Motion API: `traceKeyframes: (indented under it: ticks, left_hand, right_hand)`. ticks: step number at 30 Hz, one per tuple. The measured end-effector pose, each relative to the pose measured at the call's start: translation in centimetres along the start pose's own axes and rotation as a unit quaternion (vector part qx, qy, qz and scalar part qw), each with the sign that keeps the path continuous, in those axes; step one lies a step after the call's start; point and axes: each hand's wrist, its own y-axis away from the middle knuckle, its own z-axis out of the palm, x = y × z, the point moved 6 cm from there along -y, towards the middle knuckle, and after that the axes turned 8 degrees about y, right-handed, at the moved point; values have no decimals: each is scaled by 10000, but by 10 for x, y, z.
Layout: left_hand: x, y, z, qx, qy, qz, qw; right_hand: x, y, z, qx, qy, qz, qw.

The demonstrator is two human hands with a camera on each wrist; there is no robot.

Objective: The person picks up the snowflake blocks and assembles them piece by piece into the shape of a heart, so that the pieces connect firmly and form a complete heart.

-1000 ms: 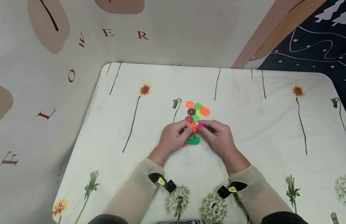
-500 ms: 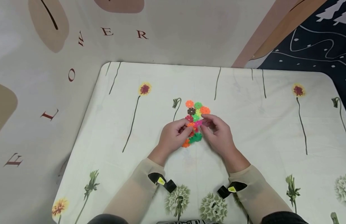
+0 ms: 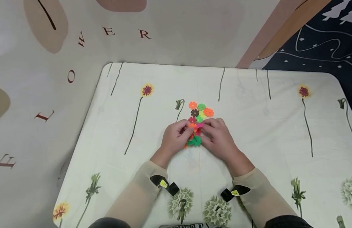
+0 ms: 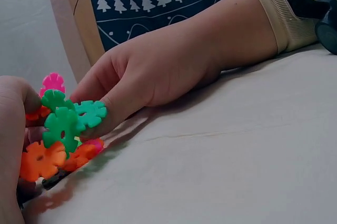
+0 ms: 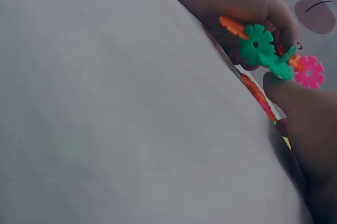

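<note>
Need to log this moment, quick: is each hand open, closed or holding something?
Left hand: closed, pinching the joined discs.
Right hand: looks closed on the same joined discs; exact grip partly hidden.

Fingers of the left hand (image 3: 174, 137) and right hand (image 3: 220, 140) partly hide flower-shaped discs (image 3: 196, 141) between the worktop (image 3: 258, 133) side edges; a patterned object (image 3: 193, 226) is cut off toward the near edge, and yellow labels (image 3: 163, 183) are too small to read.

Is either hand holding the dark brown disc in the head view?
No, the dark brown disc lies on the white tablecloth, beyond the fingertips of the left hand and the right hand.
</note>
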Motion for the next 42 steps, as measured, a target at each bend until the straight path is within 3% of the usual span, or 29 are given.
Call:
traceKeyframes:
  ticks: [5,10,17,25,29,34,39,42]
  left_hand:
    - [-1,0,0,4,-36,-9,10000]
    - [0,0,0,14,-61,17,10000]
    - [2,0,0,-33,-19,53,10000]
    - [1,-1,0,-32,-22,23,10000]
    - [2,0,0,-8,-1,-19,10000]
    - [1,0,0,50,-39,-35,10000]
    - [0,-1,0,36,-60,-47,10000]
    - [0,-1,0,28,-39,-36,10000]
  right_hand:
    - [-3,0,1,-191,201,-166,9995]
    - [0,0,1,-154,78,29,9998]
    - [2,0,-3,246,-470,278,9982]
    - [7,-1,-8,644,-1246,537,9887]
    - [11,2,-10,837,-1774,1063,9748]
    - [16,5,-14,1175,-2367,1715,9491]
    - [22,7,-15,1501,-2801,1986,9271]
    - [23,7,-16,1619,-2977,2007,9192]
